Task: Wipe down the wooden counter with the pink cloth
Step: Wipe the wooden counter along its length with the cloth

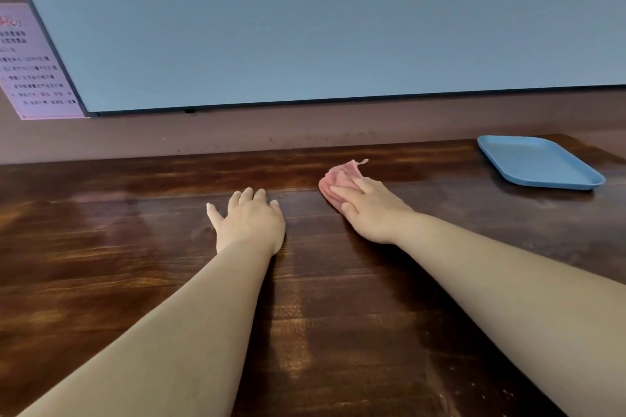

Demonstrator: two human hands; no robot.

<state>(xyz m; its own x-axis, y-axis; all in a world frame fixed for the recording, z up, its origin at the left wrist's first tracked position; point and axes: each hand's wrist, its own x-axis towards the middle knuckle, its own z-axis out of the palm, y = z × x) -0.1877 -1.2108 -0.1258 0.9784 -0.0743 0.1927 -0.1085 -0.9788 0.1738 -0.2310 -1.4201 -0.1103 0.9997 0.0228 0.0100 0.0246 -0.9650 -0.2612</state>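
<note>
Wooden counter (118, 247), pink cloth (339, 178) under right hand (372, 213), left hand (252, 220) apart.

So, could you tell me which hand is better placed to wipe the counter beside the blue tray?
The right hand: it presses the pink cloth and lies nearer the blue tray; the left hand rests bare on the wooden counter.

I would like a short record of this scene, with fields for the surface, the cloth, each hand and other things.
surface: wooden counter, dark and glossy
cloth: pink cloth, bunched, on the counter under the right hand
right hand: straight fingers press the cloth
left hand: flat on bare wood, holds nothing
other: blue tray at far right, apart from the cloth; grey screen on the wall; pink notice at left
</note>
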